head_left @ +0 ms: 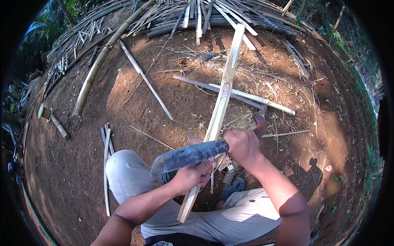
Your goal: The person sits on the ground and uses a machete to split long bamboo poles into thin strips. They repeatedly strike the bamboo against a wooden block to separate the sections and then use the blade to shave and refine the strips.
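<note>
My right hand point(243, 146) is wrapped round the handle of a machete, whose curved wooden butt sticks out past the fist. The broad dark blade point(186, 156) points left and lies across a long split bamboo strip point(218, 108), close above my left hand. My left hand point(193, 175) is closed round the strip near its lower end, its fingers partly hidden by the blade. From between my legs the strip slants away from me, up toward the far bamboo pile. Whether the edge bites into the bamboo cannot be made out.
Bamboo poles and split strips point(201, 24) are heaped at the far side. A thick pole point(92, 78) and a thinner stick point(145, 78) lie on the brown soil to the left. Crossed strips point(254, 99) and curly shavings lie beyond my right hand. Narrow strips point(107, 164) rest beside my left knee.
</note>
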{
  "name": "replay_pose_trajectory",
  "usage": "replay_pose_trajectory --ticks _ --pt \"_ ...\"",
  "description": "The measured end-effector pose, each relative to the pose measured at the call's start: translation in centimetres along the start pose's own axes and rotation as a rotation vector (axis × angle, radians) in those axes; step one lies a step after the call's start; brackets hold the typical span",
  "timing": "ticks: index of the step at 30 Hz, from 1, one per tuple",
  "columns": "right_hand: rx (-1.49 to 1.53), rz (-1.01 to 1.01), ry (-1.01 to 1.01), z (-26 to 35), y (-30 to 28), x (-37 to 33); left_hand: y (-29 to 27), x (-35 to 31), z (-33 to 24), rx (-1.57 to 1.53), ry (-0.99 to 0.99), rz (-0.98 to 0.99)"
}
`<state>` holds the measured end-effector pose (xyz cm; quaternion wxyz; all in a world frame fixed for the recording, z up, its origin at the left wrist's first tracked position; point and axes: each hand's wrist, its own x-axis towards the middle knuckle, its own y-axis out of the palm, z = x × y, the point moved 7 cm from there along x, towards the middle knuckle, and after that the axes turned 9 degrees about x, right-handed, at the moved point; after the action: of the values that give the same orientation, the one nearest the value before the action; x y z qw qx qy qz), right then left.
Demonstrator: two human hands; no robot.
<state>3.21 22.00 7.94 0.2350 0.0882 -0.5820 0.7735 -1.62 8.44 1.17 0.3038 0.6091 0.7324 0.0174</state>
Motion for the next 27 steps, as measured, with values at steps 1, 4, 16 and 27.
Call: replay_pose_trajectory --ticks 1,4,16,27 --pt "-0.001 -0.026 0.004 -0.4 0.1 0.1 -0.1 0.1 -0.2 -0.028 -0.005 0.000" --pt "-0.063 -0.103 0.043 -3.2 -0.4 0.6 0.6 -0.6 -0.9 -0.074 0.016 0.043" --pt "-0.066 0.067 0.096 -3.2 0.4 1.0 -0.4 -0.2 -1.0 -0.040 -0.058 0.052" --pt "-0.076 0.022 0.208 -7.2 -0.6 1.3 -0.2 -1.2 -0.7 -0.026 -0.080 0.124"
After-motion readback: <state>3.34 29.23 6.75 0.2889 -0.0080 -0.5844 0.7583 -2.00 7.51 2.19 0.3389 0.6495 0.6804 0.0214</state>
